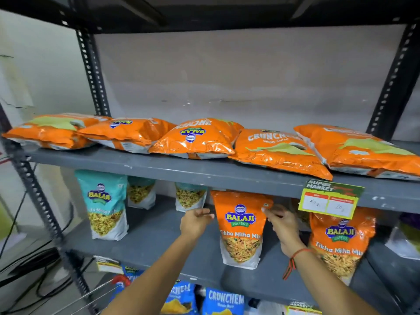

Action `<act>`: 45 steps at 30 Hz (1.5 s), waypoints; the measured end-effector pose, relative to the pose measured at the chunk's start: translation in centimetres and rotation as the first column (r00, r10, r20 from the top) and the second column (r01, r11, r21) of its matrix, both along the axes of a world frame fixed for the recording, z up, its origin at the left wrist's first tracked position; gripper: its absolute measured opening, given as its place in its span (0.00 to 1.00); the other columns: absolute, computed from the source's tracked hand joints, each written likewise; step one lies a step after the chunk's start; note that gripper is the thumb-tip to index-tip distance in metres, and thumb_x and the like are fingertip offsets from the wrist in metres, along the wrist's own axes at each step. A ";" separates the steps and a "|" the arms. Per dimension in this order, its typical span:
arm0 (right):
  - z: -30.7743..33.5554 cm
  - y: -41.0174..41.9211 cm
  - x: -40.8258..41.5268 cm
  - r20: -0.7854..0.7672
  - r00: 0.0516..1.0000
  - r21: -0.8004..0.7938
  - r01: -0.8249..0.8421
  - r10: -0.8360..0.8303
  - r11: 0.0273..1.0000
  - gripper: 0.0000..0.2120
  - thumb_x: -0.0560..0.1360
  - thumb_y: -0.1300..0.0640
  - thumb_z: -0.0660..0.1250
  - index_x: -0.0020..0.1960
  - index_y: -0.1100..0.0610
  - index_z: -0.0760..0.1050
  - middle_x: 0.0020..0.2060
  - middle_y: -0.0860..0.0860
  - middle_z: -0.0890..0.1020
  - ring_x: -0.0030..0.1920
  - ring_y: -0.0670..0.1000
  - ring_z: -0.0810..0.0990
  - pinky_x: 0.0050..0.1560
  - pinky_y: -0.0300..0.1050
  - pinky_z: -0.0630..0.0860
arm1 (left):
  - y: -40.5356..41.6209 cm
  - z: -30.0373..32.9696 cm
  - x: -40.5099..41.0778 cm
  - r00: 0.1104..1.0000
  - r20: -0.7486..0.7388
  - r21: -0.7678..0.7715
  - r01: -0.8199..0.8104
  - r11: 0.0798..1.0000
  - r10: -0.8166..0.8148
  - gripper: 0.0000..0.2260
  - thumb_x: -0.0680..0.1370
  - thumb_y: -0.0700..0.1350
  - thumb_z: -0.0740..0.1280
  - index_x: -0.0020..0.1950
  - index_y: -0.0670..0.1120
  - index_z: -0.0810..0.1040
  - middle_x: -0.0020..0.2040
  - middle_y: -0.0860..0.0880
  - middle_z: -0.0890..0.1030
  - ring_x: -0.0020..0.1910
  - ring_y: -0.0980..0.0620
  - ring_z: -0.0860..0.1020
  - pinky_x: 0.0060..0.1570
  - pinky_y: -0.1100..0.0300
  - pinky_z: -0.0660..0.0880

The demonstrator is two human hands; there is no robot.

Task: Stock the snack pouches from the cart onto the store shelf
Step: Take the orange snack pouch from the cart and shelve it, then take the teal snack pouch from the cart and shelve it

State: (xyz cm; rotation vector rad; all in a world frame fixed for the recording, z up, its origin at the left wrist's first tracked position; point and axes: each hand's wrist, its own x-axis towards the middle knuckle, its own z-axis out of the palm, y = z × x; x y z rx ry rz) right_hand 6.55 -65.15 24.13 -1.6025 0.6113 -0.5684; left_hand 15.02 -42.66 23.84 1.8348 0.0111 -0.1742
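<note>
An orange Balaji Tikha Mitha Mix pouch stands upright on the grey middle shelf. My right hand pinches its upper right corner, thumb in front. My left hand is beside the pouch's left edge, fingers apart and just reaching it. A second orange pouch stands to the right, partly behind my right wrist. A teal Balaji pouch stands at the left, with two more teal pouches further back. The wire cart's rim shows at the bottom left.
Several orange Crunchem bags lie flat on the upper shelf. A yellow price tag hangs from that shelf's front edge. Blue Crunchem bags sit below. Black slotted uprights frame the rack; cables lie at left.
</note>
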 end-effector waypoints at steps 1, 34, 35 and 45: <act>0.1 0.8 0.0 0.042 0.996 0.009 0.081 -0.082 0.997 0.14 0.67 0.48 0.74 0.46 0.55 0.77 0.44 0.53 0.83 0.43 0.52 0.81 0.43 0.46 0.74 | 1.2 0.0 -0.1 1.000 0.001 -0.036 -0.019 0.999 0.019 0.11 0.63 0.52 0.74 0.44 0.53 0.84 0.47 0.47 0.86 0.50 0.46 0.82 0.56 0.48 0.79; -30.2 52.0 7.3 -0.691 -0.270 0.254 -0.959 0.671 -0.125 0.37 0.65 0.68 0.73 0.68 0.47 0.65 0.67 0.54 0.73 0.58 0.49 0.76 0.52 0.44 0.80 | 43.9 -28.6 -21.3 0.463 -0.631 0.203 -0.676 0.708 0.623 0.19 0.67 0.36 0.74 0.55 0.46 0.75 0.50 0.47 0.81 0.49 0.49 0.79 0.44 0.59 0.77; -30.9 52.6 7.7 -0.673 -0.284 0.266 -0.954 0.682 -0.135 0.35 0.65 0.67 0.74 0.67 0.46 0.67 0.65 0.51 0.75 0.61 0.50 0.76 0.54 0.46 0.80 | 43.7 -29.2 -20.7 0.432 -0.626 0.207 -0.711 0.673 0.649 0.15 0.68 0.35 0.73 0.51 0.48 0.76 0.48 0.48 0.82 0.47 0.49 0.79 0.43 0.60 0.77; -34.6 53.8 7.3 -0.640 -0.085 0.125 -0.992 0.764 -0.006 0.10 0.69 0.60 0.72 0.44 0.45 0.80 0.43 0.44 0.84 0.46 0.46 0.84 0.47 0.46 0.83 | 44.7 -31.1 -19.4 0.217 -0.518 0.400 -0.793 0.459 0.828 0.03 0.72 0.43 0.72 0.42 0.44 0.81 0.33 0.53 0.80 0.32 0.56 0.77 0.29 0.61 0.73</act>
